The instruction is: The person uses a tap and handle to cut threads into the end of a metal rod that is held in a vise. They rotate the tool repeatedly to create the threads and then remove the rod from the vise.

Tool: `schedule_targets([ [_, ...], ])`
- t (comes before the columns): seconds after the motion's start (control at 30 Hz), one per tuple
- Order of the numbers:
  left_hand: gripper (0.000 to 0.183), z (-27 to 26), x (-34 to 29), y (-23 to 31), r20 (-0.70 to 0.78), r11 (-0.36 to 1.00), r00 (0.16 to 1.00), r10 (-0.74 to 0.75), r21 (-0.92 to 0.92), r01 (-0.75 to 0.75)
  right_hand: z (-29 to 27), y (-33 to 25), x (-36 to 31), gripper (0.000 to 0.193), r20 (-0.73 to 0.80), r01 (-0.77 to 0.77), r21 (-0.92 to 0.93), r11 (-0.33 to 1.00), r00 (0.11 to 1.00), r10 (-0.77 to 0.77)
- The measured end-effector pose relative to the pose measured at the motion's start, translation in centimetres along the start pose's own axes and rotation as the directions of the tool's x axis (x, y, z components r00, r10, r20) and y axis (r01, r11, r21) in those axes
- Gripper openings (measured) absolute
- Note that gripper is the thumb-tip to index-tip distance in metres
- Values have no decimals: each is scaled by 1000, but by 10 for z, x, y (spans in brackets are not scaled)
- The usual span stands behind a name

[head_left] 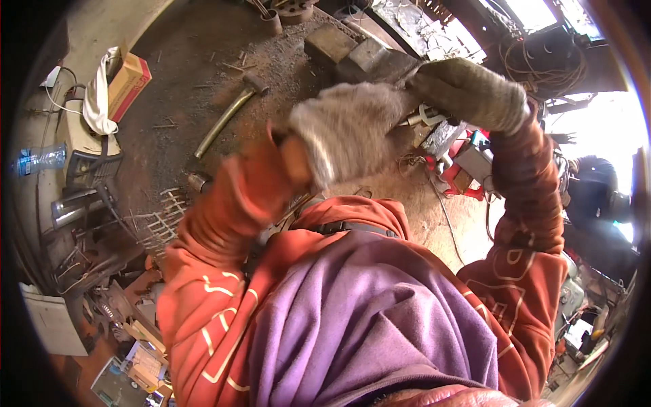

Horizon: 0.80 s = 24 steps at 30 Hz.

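Note:
Both my hands wear grey knitted work gloves and meet in front of a heavy metal block like an anvil (369,57). My left hand (352,132) is smeared by motion, and its fingers are hidden toward the right hand. My right hand (468,91) is closed, with fingers pressed together at the left hand's fingertips. What it grips, if anything, is hidden. On the dark ground to the left lies a hammer (227,119) with a dull yellow handle, apart from both hands.
A red toolbox (447,176) with metal parts sits below my right hand. Metal grating (165,220) lies at left, near a plastic bottle (41,161) and a cardboard box (131,87). Coiled cable (553,68) hangs at far right. A round pot (270,24) stands at the back.

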State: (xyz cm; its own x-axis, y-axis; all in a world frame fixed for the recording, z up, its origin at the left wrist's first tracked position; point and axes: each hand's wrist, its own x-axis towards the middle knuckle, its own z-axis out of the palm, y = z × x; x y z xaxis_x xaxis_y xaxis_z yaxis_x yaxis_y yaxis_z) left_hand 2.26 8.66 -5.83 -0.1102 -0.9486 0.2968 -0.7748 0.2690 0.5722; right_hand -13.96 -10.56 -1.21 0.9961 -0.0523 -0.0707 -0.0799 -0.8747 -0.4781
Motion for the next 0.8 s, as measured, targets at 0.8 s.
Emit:
schedule_targets([
  [0.8, 31, 17, 59, -4, -379, 939, 901, 210, -177, -294, 34, -14, -24, 45, -659, -371, -416, 830, 752, 6],
])
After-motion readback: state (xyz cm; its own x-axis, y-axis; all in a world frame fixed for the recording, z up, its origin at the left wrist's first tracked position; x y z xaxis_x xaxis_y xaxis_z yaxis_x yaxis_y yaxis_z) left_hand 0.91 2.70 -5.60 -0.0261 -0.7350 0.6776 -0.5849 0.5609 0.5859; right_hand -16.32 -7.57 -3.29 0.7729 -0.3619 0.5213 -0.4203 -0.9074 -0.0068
